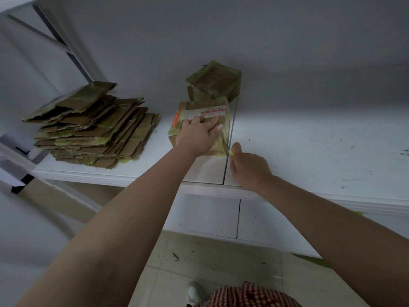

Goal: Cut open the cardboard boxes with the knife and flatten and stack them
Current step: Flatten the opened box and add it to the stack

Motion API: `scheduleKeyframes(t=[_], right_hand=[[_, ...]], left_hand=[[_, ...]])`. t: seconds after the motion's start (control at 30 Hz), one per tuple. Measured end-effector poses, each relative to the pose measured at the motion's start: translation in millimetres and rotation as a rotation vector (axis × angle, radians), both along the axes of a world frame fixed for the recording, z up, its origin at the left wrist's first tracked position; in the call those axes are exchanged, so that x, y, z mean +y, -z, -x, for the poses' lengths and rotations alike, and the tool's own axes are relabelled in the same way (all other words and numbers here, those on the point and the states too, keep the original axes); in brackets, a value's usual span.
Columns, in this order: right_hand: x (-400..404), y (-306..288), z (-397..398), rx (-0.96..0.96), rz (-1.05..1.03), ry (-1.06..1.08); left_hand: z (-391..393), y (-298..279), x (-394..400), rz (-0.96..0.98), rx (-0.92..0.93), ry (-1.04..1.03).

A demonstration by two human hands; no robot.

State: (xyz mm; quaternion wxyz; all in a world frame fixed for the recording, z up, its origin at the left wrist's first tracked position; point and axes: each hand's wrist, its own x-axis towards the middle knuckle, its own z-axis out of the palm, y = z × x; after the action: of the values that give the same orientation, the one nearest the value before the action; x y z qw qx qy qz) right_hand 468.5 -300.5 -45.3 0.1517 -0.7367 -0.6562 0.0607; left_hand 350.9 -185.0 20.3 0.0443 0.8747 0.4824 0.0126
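Right hand [247, 166] curled by box [199, 116] corner, knife unseen, L hand [199, 136] flat atop.

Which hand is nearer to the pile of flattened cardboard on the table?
Left. The left hand presses on the taped box just right of the flattened pile; the right hand sits farther right, at that box's near corner.

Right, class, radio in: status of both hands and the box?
Left hand flat on box. Right hand curled at box's near corner, knife not visible. Second box behind, stack left. Nothing blocking.
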Motion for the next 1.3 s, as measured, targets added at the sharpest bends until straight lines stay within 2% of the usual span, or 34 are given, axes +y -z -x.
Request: scheduleKeyframes(t=[0.27,0.4,0.5,0.63,0.67,0.73,0.9,1.03,1.3], right_hand=[[1,-5,-2,-0.046,0.140,-0.040],[0,-7,-4,-0.013,0.157,-0.037],[-7,-6,-16,0.138,0.122,-0.025],[-15,-4,-32,0.581,-0.020,0.058],[-15,-4,-32,0.581,-0.038,0.072],[-13,-1,-33,0.424,-0.055,0.084],[-2,-2,-35,0.190,-0.095,0.082],[9,-4,-32,0.138,-0.111,0.032],[18,0,-39,0.069,-0.119,-0.032]], left_hand=[[0,-8,-8,0.053,-0.083,-0.025],[-7,-10,-15,0.011,-0.090,-0.076],[-5,-10,-12,0.058,-0.151,-0.041],[28,-20,-7,0.200,-0.274,0.050],[41,-21,-3,0.237,-0.288,0.054],[64,-19,4,0.256,-0.313,0.068],[79,1,5,0.184,-0.319,0.129],[79,11,7,0.088,-0.332,0.143],[81,17,12,0.063,-0.361,0.168]])
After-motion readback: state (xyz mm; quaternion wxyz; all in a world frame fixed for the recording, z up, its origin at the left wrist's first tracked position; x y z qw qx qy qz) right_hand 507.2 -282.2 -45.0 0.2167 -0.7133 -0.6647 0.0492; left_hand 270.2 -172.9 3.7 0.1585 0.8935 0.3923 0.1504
